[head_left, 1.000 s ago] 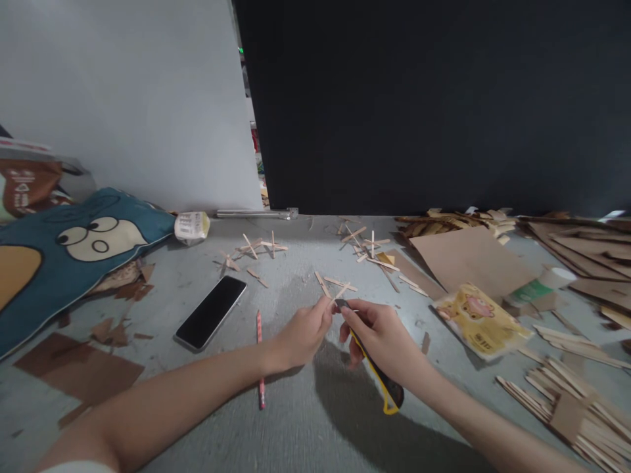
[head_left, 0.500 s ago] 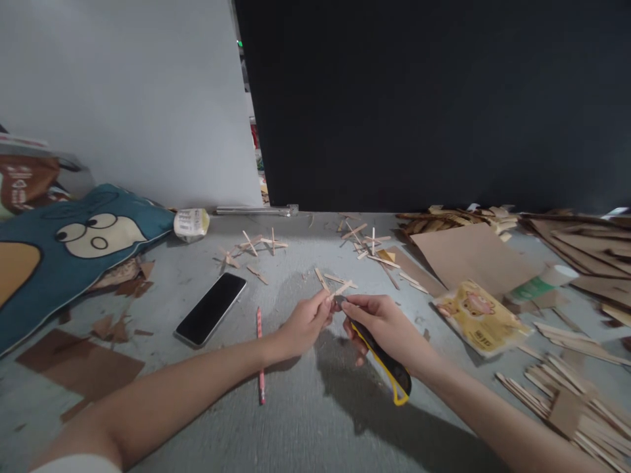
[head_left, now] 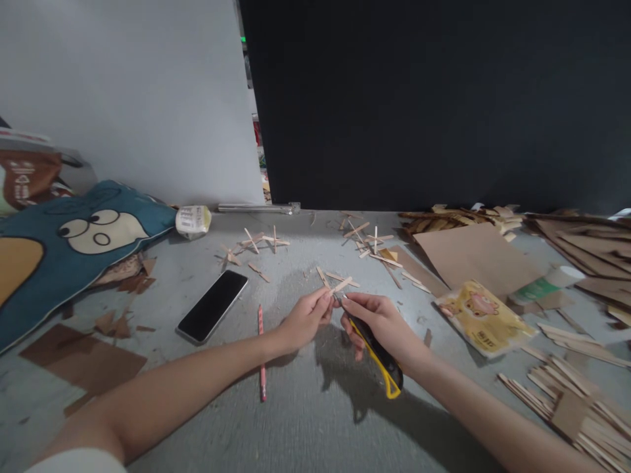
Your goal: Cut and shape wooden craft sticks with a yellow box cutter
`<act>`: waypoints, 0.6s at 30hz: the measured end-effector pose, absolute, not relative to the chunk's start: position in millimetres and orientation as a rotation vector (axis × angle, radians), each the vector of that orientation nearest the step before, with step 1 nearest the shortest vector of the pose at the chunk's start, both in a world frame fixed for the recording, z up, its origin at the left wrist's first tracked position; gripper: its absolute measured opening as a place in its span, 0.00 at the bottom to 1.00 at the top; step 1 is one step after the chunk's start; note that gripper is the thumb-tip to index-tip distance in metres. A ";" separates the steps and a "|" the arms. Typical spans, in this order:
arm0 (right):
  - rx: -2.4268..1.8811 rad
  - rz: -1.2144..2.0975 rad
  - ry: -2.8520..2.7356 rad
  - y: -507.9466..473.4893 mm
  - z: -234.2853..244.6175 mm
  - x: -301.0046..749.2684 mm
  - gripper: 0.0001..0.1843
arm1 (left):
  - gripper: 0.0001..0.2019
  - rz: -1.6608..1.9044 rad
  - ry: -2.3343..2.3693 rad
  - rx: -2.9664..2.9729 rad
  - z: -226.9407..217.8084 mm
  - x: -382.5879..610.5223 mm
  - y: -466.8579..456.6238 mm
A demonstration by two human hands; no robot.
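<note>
My left hand (head_left: 305, 320) pinches a small wooden stick (head_left: 341, 285) between thumb and fingers, just above the grey table (head_left: 305, 407). My right hand (head_left: 382, 323) is closed round a yellow and black utility knife (head_left: 379, 355), its tip set against the stick right beside my left fingertips. Both hands meet at the middle of the table. Loose stick pieces (head_left: 329, 277) lie just behind them.
A black phone (head_left: 213, 306) and a red pencil (head_left: 261, 351) lie left of my hands. A blue cartoon cushion (head_left: 64, 243) fills the far left. Stick crosses (head_left: 261, 242), cardboard sheets (head_left: 473, 253), a yellow packet (head_left: 486, 318) and wooden stick piles (head_left: 566, 401) lie behind and right.
Both hands stay joined on the stick and knife, shifting slightly up and away. The knife's rear end has swung a little between frames.
</note>
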State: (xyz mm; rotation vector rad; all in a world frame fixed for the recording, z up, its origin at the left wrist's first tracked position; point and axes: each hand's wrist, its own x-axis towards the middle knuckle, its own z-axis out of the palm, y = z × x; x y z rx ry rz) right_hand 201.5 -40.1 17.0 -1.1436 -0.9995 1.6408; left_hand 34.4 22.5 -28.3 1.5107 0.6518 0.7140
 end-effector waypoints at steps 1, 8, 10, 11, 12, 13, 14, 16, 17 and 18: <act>-1.142 1.645 -0.995 -39.9 16.7 201.3 0.25 | 0.22 0.710 0.653 1.505 -27.5 34.4 22.7; -1.023 1.695 -0.964 -38.0 12.8 201.4 0.23 | 0.22 0.689 0.630 1.464 -25.8 31.9 24.5; -0.998 1.714 -0.955 -38.0 11.3 201.7 0.22 | 0.22 0.686 0.628 1.452 -26.8 31.8 24.8; -0.991 1.717 -0.958 -38.2 10.7 201.8 0.22 | 0.22 0.690 0.627 1.449 -27.4 32.1 24.8; -0.991 1.711 -0.966 -38.4 10.2 202.0 0.22 | 0.23 0.696 0.629 1.449 -28.0 32.5 24.6; -0.996 1.693 -0.980 -38.7 9.9 202.3 0.22 | 0.23 0.703 0.635 1.448 -28.5 33.1 24.3; -1.008 1.660 -1.001 -39.1 9.6 202.7 0.23 | 0.24 0.711 0.646 1.444 -28.8 33.7 23.8; -1.065 1.538 -1.061 -39.6 9.4 204.5 0.24 | 0.24 0.725 0.662 1.428 -28.4 35.1 22.4; -1.113 1.450 -1.102 -39.7 9.3 205.9 0.24 | 0.24 0.731 0.666 1.421 -27.7 35.7 21.7; -1.168 1.344 -1.154 -39.4 9.1 207.5 0.23 | 0.24 0.734 0.669 1.421 -26.7 36.3 20.9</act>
